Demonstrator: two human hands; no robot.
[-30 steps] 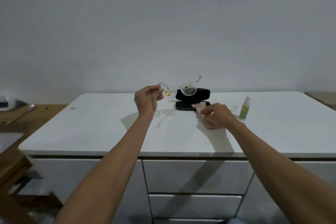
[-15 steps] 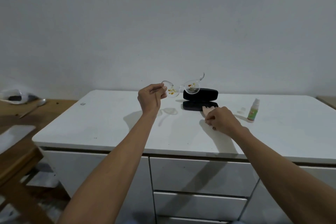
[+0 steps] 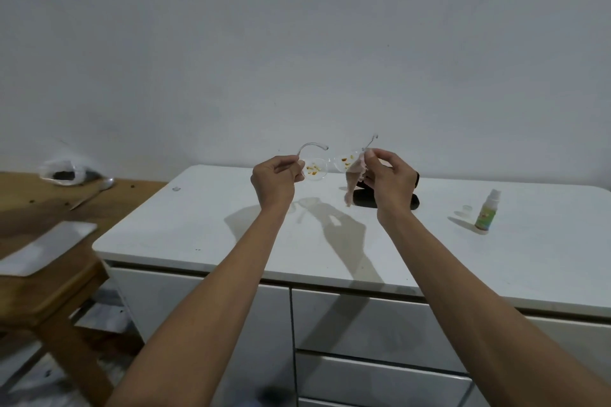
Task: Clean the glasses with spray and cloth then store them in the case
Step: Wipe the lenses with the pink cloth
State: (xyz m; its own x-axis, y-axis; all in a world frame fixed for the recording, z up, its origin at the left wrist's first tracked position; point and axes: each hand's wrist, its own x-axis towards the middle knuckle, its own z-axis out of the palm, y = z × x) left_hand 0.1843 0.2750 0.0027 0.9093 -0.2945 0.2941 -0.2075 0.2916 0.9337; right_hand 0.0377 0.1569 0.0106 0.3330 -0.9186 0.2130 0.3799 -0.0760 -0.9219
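Note:
Clear-framed glasses [image 3: 318, 168] with orange smears on both lenses hang in the air above the white cabinet top [image 3: 205, 225]. My left hand [image 3: 274, 180] pinches their left end. My right hand [image 3: 390, 177] holds a pale pink cloth [image 3: 353, 182] against the right lens. The black case [image 3: 365, 199] lies on the top behind my right hand, mostly hidden. A small spray bottle [image 3: 486, 212] with a green label stands upright to the right, its clear cap [image 3: 467, 208] lying beside it.
A wooden table [image 3: 29, 208] adjoins the cabinet on the left, carrying a plastic bag [image 3: 64, 170] and a spoon [image 3: 96, 190]. A wooden stool with a grey pad [image 3: 43, 251] stands lower left. Drawers [image 3: 363, 324] front the cabinet.
My right hand lifted the cloth off the cabinet top and brought it up to the right lens. My left hand kept holding the glasses. The view shifted left and closer.

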